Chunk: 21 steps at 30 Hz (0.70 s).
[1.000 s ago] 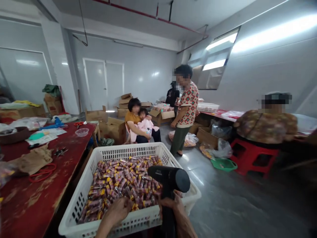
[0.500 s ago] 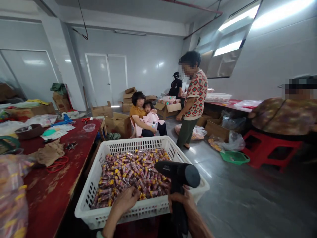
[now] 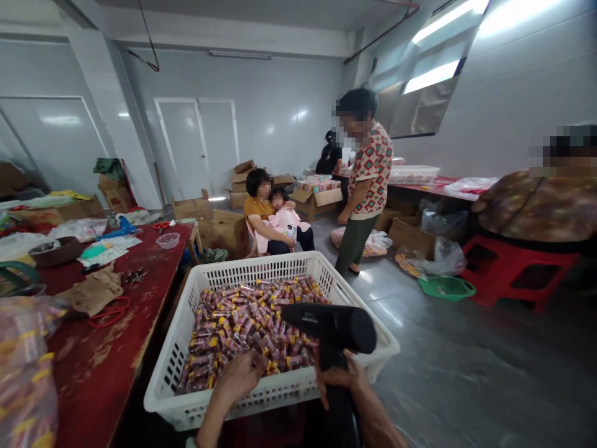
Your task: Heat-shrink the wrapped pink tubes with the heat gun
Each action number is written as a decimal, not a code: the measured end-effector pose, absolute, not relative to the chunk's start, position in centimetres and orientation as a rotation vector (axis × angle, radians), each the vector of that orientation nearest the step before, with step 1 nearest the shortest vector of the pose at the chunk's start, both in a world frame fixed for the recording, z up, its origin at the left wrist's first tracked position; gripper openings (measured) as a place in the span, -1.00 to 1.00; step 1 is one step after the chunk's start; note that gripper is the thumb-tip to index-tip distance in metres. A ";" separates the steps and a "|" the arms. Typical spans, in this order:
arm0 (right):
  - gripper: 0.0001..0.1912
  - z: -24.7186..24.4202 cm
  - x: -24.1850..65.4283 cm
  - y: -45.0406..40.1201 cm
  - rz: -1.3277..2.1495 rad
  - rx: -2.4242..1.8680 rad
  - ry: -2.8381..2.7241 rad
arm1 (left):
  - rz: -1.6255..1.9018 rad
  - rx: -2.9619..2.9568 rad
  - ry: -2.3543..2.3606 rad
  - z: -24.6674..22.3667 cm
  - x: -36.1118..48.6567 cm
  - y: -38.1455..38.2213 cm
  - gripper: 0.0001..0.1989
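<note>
A white plastic basket [image 3: 298,382] full of small clear tubes [image 3: 247,317] with yellow caps and pinkish-brown wrapping stands in front of me. My right hand [image 3: 342,381] is wrapped round the handle of a black hair dryer [image 3: 326,320], held over the basket's near right part. Its flat nozzle points left across the tubes. Just inside the near rim, my left hand [image 3: 240,376] rests low over the tubes with its fingers curled down. Whatever those fingertips hold is hidden beneath the hand.
To the left, a worn red table [image 3: 112,348] carries red-handled scissors [image 3: 109,311], a brown cloth [image 3: 96,289] and a bag of capped tubes [image 3: 28,373]. Beyond the basket sit an adult holding a child [image 3: 282,218]; a person stands [image 3: 370,168]. A green tray [image 3: 445,288] lies right.
The view has shifted slightly. The hair dryer's nozzle has moved a little to the left over the tubes. My left hand stays at the near rim with its fingers curled.
</note>
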State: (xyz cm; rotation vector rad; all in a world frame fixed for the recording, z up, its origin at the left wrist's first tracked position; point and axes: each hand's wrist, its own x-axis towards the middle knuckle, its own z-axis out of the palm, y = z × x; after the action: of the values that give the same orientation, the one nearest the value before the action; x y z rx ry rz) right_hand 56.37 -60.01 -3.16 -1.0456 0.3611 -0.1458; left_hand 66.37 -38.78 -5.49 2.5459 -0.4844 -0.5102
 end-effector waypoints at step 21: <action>-0.66 -2.4 68.3 -53.4 0.144 -0.989 0.243 | -0.506 2.496 -0.544 -7.3 67.1 -38.5 -0.67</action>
State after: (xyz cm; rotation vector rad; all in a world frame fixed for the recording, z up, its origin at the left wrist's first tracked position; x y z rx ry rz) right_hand 68.27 -53.44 -2.42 -0.9895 0.2432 0.1445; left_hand 67.11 -38.46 -7.29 2.4958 -0.5443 -0.5063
